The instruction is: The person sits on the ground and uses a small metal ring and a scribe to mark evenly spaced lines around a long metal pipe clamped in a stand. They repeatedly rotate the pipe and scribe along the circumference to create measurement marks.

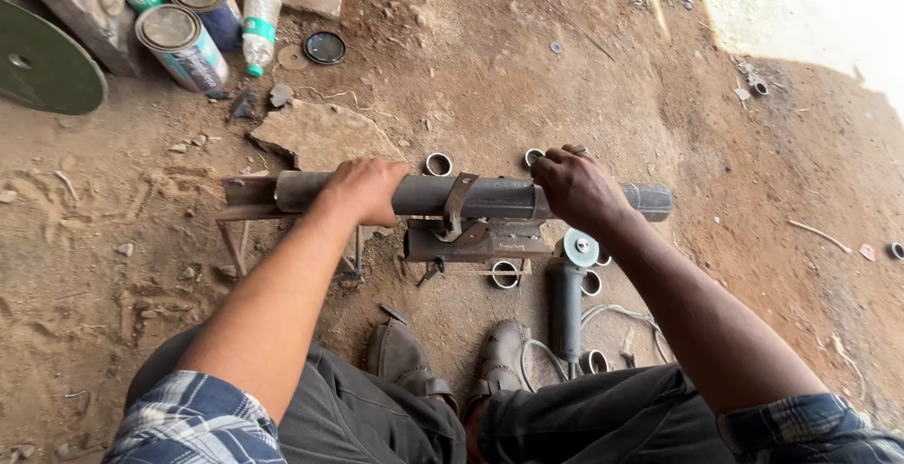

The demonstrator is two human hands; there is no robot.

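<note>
A long dark steel pipe (499, 197) lies horizontally across a small rusty metal stand with a clamp strap (459, 202). My left hand (365, 188) grips the pipe left of the strap. My right hand (576, 186) rests on the pipe to the right of the strap, fingers curled over its top. Below the pipe an angle grinder (568, 299) lies on the dirt with its disc up, cable trailing to the right. Short cut pipe rings (439, 163) lie around the stand. My shoes (405, 356) are just below the stand.
Paint cans (182, 45) and plastic bottles (259, 19) stand at the top left beside a large green disc (42, 64). A flat stone (315, 134) lies behind the stand. A black lid (324, 48) and scattered washers lie on the dirt.
</note>
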